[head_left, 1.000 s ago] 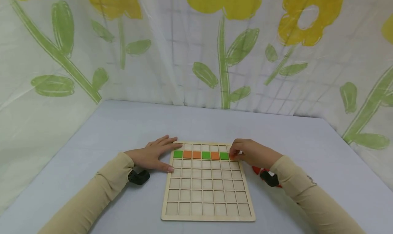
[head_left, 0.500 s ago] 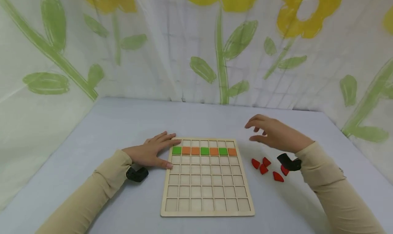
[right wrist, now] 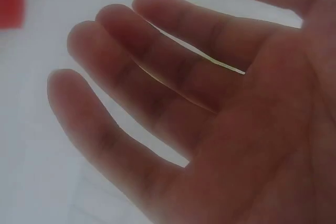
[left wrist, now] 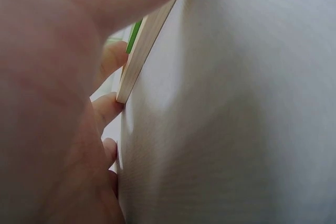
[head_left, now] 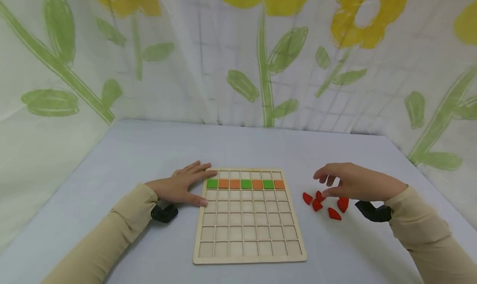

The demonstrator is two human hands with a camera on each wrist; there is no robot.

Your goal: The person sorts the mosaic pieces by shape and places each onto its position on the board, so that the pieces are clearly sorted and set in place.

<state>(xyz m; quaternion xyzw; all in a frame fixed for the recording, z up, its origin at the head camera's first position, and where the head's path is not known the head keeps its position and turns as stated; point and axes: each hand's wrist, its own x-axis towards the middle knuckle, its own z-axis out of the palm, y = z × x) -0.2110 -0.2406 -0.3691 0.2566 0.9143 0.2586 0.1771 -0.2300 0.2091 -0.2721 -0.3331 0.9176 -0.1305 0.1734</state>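
Observation:
A wooden grid board [head_left: 249, 260] lies flat on the table, its second row from the back filled with green tiles [head_left: 246, 184] and orange tiles [head_left: 257, 184]. My left hand [head_left: 181, 186] rests with spread fingers on the board's back left corner and left edge. In the left wrist view, fingertips [left wrist: 108, 107] touch the board's wooden edge [left wrist: 143, 51]. Over several red quarter-round pieces [head_left: 334, 213] hovers my right hand [head_left: 354, 182], fingers relaxed and holding nothing. The right wrist view shows its bare palm and loose fingers, with one blurred red piece [right wrist: 11, 2] at the corner.
The red pieces lie scattered on the pale table [head_left: 164, 255], right of the board. A black wrist camera [head_left: 164, 213] sits on the left wrist, another [head_left: 374, 212] on the right. A flower-painted curtain [head_left: 208, 68] hangs behind the table.
My right hand has let go of the orange tile at the row's right end. It has lifted away to the right and come down over the red pieces. The left hand stays put.

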